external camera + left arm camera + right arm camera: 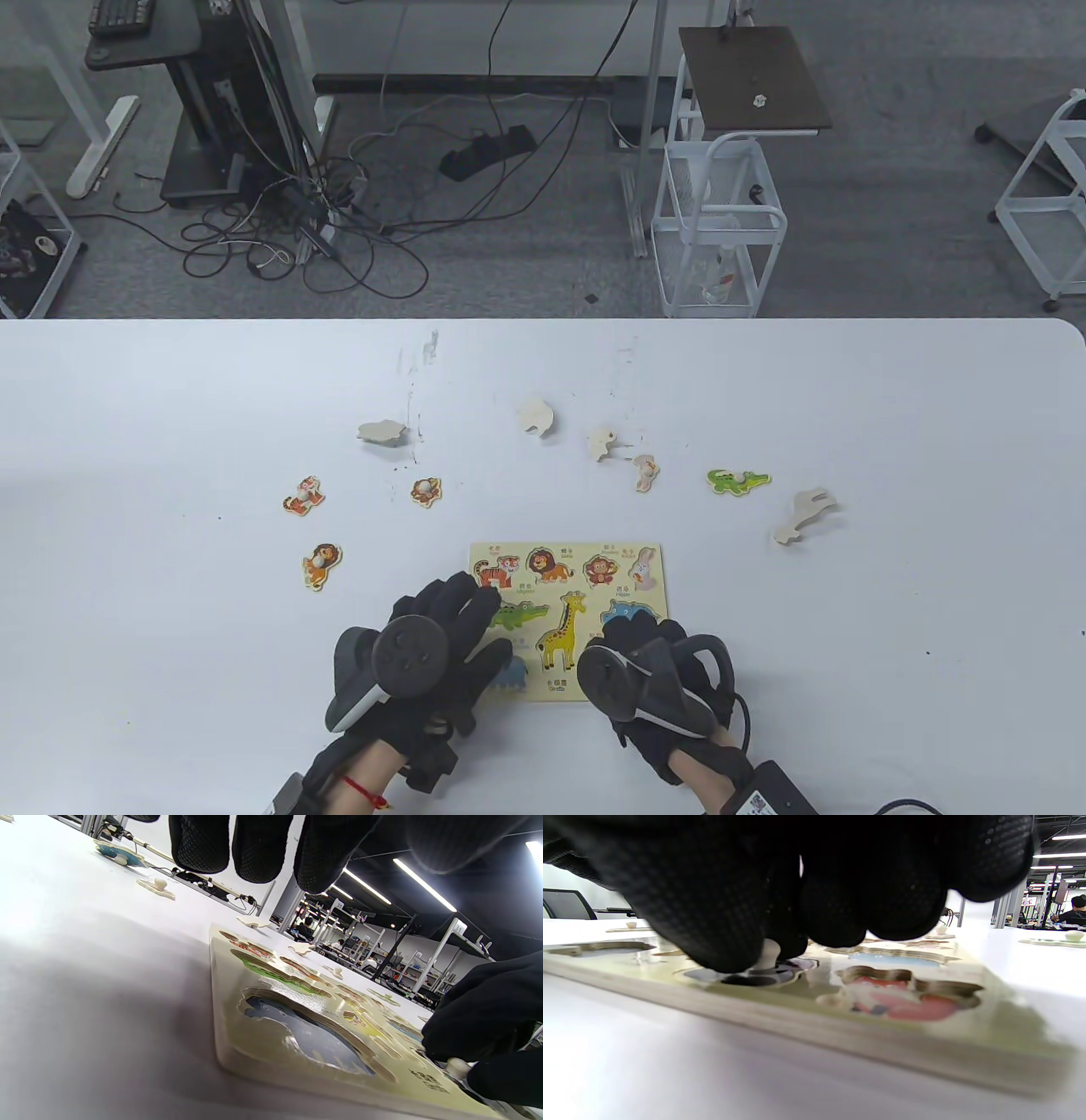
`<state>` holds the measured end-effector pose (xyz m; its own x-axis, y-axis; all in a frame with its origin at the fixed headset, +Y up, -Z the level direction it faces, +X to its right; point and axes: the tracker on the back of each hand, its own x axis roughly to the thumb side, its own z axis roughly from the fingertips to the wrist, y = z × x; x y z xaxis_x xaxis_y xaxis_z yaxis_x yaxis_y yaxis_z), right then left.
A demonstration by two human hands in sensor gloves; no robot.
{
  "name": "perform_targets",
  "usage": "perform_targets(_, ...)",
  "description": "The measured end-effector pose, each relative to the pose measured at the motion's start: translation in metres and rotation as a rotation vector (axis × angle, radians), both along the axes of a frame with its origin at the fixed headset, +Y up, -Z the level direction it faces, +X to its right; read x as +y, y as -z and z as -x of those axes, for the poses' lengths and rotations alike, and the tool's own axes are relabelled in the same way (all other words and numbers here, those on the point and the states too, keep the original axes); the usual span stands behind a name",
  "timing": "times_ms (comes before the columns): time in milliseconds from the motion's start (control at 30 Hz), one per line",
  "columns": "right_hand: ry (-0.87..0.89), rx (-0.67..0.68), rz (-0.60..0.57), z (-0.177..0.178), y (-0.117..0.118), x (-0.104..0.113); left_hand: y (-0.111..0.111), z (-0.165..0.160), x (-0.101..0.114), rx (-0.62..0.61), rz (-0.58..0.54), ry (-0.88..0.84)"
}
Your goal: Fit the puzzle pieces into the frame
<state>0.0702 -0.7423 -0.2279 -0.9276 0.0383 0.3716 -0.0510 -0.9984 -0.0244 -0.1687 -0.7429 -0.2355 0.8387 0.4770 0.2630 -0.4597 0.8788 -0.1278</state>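
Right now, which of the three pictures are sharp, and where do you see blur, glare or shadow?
Table view: sharp, evenly lit, with soft shadows under the gloved hands. Left wrist view: the yellow wooden puzzle frame shows glare, its near edge is blurred, and the ceiling lights are overexposed. Right wrist view: the black-gloved right hand is a dark mass, and the near white table is blurred.

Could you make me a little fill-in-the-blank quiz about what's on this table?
1. The green crocodile piece lies on the ___ side of the puzzle frame.
2. The right hand pinches a piece's small white ___.
3. The loose lion piece lies on the frame's ___ side.

Missing words: right; knob; left
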Motion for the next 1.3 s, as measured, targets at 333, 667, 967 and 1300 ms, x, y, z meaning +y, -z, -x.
perform_targets(333,0.086,-0.155,-0.050,-0.062,0.029,0.046,0.000,0.001,0.001,-0.003,-0.014,0.003)
perform_targets(667,-0.170,-0.390,0.014,-0.159,0.107,0.055,0.000,0.003,0.002,0.003,-0.018,0.008)
perform_targets(967,-0.288,-0.474,0.135,-0.196,0.147,0.007,-0.001,0.003,0.001,-0.001,-0.017,0.021)
perform_targets(1300,-0.282,-0.521,0.190,-0.205,0.162,-0.011,-0.001,0.002,0.001,-0.002,-0.011,0.033)
